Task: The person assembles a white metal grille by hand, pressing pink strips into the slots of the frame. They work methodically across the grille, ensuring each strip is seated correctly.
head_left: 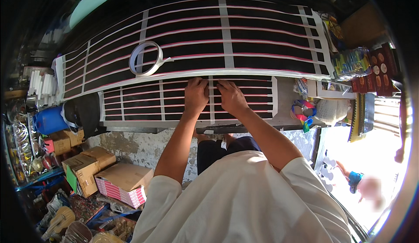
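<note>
- On my feed the near striped sheet [142, 99], black w/ white & red lines, lay flat on the grey table [286, 92], directly under both hands.
- L hand [197, 95] sat on its far half, just L of a pale cross strip [211, 103]; R hand [232, 96] sat just R of it. Narrow gap btwn hands, strip running thru it.
- Grip: fingers of both were bent, tips toward the sheet's far edge. I couldn't tell if either hand pinched anything or only pressed down.
- Fingertips were hard to make out, esp. L ones, right up by the front edge of the far striped stack [187, 46]. Sheet's far edge met that stack; couldn't tell if it ran underneath.
- Tape roll [154, 69], white, rested on the stack, L of the hands, loose end sticking out to the R.
- Dark bag [89, 112] stood by the sheet's L end; blue container [49, 120] beside it.
- R side of table: multicoloured bundle [303, 110], near the edge.
- Below L: cardboard boxes [102, 156], plus wrapped goods cut off by the dark fisheye rim.
- Far R: another person [355, 179] in strong glare, head blurred, rest mostly washed out.
- White shirt [244, 199] blocked my view of the floor, lower centre.
</note>
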The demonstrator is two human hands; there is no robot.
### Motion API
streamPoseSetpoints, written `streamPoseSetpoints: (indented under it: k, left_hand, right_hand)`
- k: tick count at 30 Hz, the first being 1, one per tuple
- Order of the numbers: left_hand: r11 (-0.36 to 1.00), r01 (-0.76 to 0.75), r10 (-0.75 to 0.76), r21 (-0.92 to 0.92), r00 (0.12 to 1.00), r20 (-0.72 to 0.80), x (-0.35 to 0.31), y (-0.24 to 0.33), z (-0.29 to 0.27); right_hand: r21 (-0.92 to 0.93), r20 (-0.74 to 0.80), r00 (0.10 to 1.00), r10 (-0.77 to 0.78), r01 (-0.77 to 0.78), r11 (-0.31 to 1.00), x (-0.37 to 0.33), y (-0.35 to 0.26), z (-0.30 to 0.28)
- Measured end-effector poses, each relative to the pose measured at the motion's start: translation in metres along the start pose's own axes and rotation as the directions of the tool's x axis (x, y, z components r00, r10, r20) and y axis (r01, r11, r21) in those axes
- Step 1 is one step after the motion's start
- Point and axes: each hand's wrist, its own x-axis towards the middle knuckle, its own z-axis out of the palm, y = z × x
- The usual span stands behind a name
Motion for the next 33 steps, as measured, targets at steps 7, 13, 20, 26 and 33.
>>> streamPoseSetpoints:
  k: [7, 13, 20, 26, 33]
  left_hand:
    - [0.992, -0.106, 0.084, 0.068, 0.96, 0.268, 0.029, -0.003, -0.005]
    - [0.942, -0.305, 0.225, 0.141, 0.884, 0.41, 0.056, -0.003, -0.003]
    - [0.916, -0.379, 0.293, 0.128, 0.854, 0.43, 0.062, -0.01, -0.002]
    - [0.912, -0.393, 0.299, 0.118, 0.833, 0.466, 0.064, -0.016, -0.007]
    - [0.989, -0.052, 0.025, 0.138, 0.982, 0.186, 0.013, -0.042, -0.04]
  right_hand:
    - [0.013, -0.035, 0.999, -0.022, 0.022, 1.0, 0.001, -0.003, -0.003]
    - [0.01, -0.004, 1.0, -0.017, 0.017, 1.0, 0.004, -0.005, -0.008]
    - [-0.019, 0.035, 0.999, -0.012, 0.013, 1.0, 0.004, -0.006, -0.012]
    - [-0.018, 0.061, 0.998, 0.002, -0.001, 1.0, 0.004, -0.004, -0.011]
    - [0.067, -0.199, 0.978, 0.06, -0.048, 0.997, -0.031, 0.036, -0.035]
